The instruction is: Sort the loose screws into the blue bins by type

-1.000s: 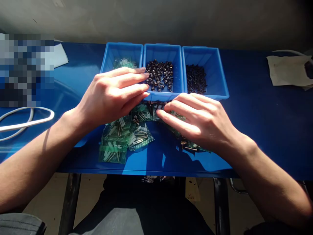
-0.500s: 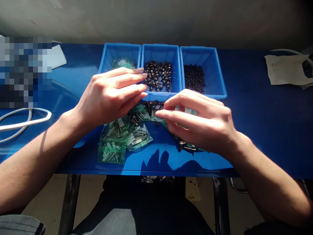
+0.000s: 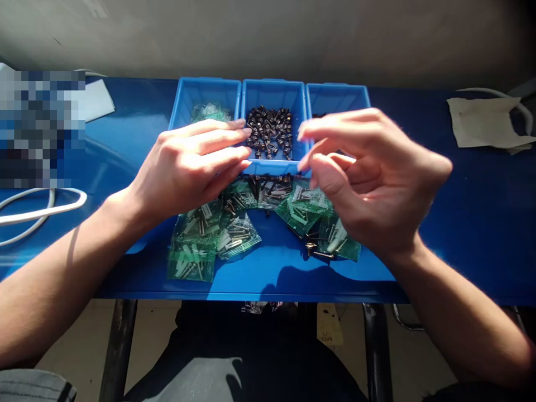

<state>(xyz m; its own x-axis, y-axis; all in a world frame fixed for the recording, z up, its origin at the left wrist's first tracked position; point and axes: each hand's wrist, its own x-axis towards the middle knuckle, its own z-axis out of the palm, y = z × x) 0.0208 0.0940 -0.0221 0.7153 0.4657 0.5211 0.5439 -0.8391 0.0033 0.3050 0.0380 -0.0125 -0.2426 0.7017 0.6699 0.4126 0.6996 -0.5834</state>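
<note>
My left hand (image 3: 192, 162) rests palm down over the front of the left blue bin (image 3: 209, 89), fingers stretched out and tips at the edge of the middle blue bin (image 3: 274, 92). The middle bin holds black bolts (image 3: 270, 128). My right hand (image 3: 368, 173) is raised over the front of the right blue bin (image 3: 337, 95), fingers curved and apart, with nothing seen between them. It hides most of that bin's contents. Small green packets (image 3: 191, 259) with screws and white plugs lie before the bins, and more packets (image 3: 297, 215) lie near my right hand.
Loose screws (image 3: 310, 245) lie by the right packets on the blue table (image 3: 460, 234). A white cable (image 3: 46, 209) and white sheet (image 3: 98, 100) are at the left. Brown paper (image 3: 481, 120) is at the far right.
My right hand has risen and moved right from above the packets to the right bin, turning so its thumb side shows. The right packets are uncovered. My left hand has hardly moved.
</note>
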